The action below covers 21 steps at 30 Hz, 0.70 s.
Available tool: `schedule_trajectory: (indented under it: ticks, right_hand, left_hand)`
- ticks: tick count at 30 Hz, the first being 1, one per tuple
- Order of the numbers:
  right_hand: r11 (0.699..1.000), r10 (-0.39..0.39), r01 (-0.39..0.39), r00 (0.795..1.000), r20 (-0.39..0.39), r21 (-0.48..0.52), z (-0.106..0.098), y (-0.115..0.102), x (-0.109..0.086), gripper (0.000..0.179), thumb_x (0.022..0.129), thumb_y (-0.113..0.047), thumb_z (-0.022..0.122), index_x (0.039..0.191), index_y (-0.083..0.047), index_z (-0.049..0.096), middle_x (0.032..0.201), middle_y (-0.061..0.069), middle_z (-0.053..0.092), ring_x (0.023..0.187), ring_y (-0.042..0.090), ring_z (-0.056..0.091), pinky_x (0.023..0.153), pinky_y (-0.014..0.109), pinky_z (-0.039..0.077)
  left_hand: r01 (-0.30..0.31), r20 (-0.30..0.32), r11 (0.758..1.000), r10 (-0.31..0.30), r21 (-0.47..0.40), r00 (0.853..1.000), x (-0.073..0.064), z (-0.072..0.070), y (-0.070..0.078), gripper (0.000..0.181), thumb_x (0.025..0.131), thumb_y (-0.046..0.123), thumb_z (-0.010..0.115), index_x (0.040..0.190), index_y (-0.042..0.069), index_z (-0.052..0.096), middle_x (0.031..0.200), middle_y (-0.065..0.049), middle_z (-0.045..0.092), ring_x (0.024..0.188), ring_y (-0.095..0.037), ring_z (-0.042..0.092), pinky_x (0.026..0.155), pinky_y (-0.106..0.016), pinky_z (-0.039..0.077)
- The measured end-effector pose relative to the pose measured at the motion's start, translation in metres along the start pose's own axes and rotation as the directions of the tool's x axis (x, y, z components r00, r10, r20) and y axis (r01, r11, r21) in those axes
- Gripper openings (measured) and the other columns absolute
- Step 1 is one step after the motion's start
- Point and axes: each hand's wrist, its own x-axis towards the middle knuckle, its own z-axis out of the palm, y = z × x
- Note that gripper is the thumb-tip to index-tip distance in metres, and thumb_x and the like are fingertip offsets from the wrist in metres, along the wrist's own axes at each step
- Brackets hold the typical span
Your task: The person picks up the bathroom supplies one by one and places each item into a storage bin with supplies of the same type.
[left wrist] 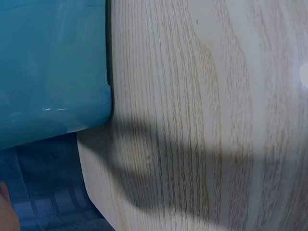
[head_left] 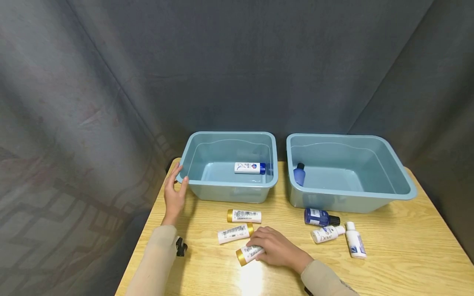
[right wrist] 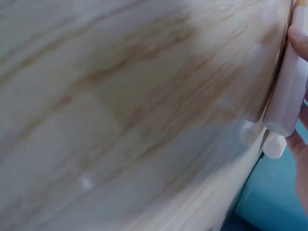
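Likely pick-up: right grip (head_left: 275, 246) encloses gold-capped tube (head_left: 248, 254) (left grip (head_left: 175, 200), extended, touches bin (head_left: 229, 193) at far-left table (head_left: 203, 271) corner); lifting probably required.

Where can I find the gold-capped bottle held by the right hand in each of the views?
Head: below the picture's middle, the gold-capped bottle is in the right hand.
Left wrist: it is not in this picture.
Right wrist: at the right edge, upper half, the bottle is partly cut off by the frame.
Shared landmark: the wood-grained table, visible in all three.
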Motion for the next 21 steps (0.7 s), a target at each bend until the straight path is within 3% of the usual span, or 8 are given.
schedule_trajectory:
  ticks: [6,12,21]
  right_hand:
    - [1.000,-0.003,0.003,1.000,0.000,0.003,-0.003,-0.002,0.003,0.038,0.078,-0.027,0.082,0.114,-0.017,0.072,0.112,-0.006,0.065,0.106,0.012,0.058,0.098,0.034,0.047]
    - [1.000,0.026,-0.026,1.000,0.003,0.002,-0.009,-0.005,0.006,0.042,0.080,-0.030,0.082,0.118,-0.017,0.071,0.115,-0.005,0.066,0.110,0.014,0.060,0.102,0.038,0.046]
    - [0.999,0.026,-0.026,1.000,0.010,-0.026,-0.021,-0.006,0.011,0.041,0.082,-0.031,0.079,0.120,-0.017,0.070,0.116,-0.005,0.065,0.112,0.014,0.060,0.102,0.040,0.047]
  left_hand:
    - [-0.018,-0.007,1.000,0.018,-0.004,1.000,0.001,0.000,0.000,0.040,0.095,-0.002,0.061,0.134,-0.010,0.055,0.148,-0.021,0.045,0.130,-0.041,0.042,0.091,-0.024,0.035]
    - [-0.022,-0.008,1.000,0.022,-0.017,1.000,0.000,0.002,-0.002,0.040,0.095,-0.001,0.061,0.134,-0.010,0.055,0.147,-0.025,0.045,0.130,-0.043,0.042,0.093,-0.044,0.035]
    - [0.005,-0.007,1.000,-0.005,-0.018,1.000,0.000,0.001,-0.005,0.040,0.096,0.002,0.061,0.134,-0.008,0.056,0.148,-0.024,0.044,0.133,-0.039,0.041,0.095,-0.041,0.036]
